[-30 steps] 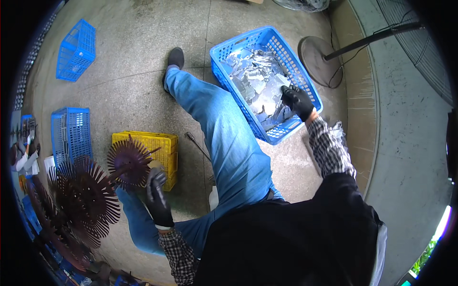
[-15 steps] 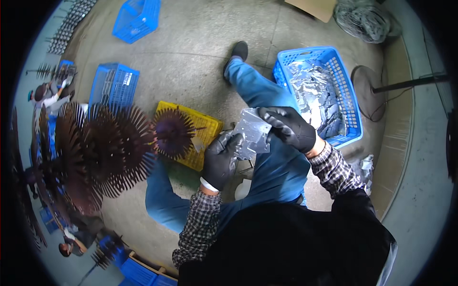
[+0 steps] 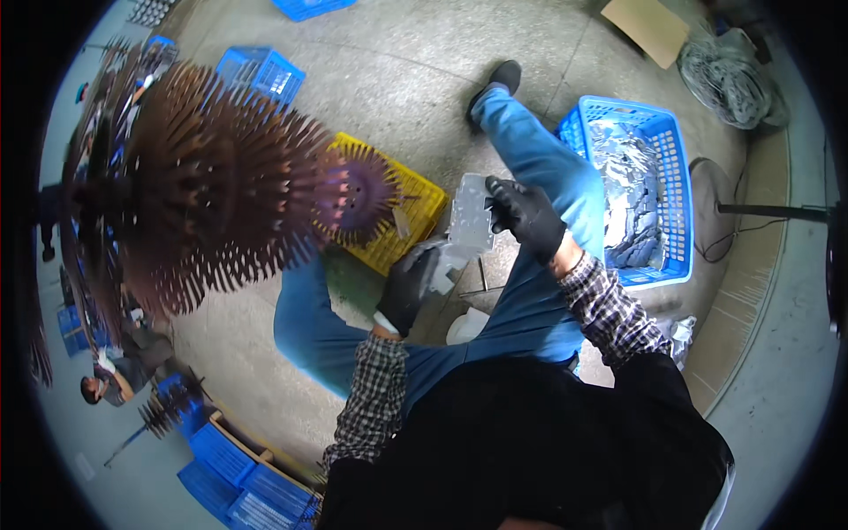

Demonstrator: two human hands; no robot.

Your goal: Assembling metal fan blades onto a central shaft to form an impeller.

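Both my hands wear black gloves and are over the gap between my knees. My left hand (image 3: 408, 287) is closed on a few thin, pale plates (image 3: 443, 269), fanned out past its fingers. A larger thin rectangular plate (image 3: 471, 212), greyish and see-through-looking, stands just above them. My right hand (image 3: 530, 216) pinches this plate by its right edge. The lower end of the larger plate overlaps the plates at my left hand; whether they touch, I cannot tell. To the left, a rack of brown toothed discs (image 3: 221, 185) reaches toward my hands, its end disc (image 3: 358, 196) nearest.
A yellow crate (image 3: 430, 190) lies under the end disc. At right stands a blue crate (image 3: 687, 212) of shiny flat pieces (image 3: 627, 194), beside a round-based stand (image 3: 711, 208). More blue crates (image 3: 265, 75) are on the floor. Another person (image 3: 119, 375) works at the lower left.
The plates held together between my hands have come apart, with the larger one upright at my right hand. The view has shifted, and the disc rack appears larger and nearer.
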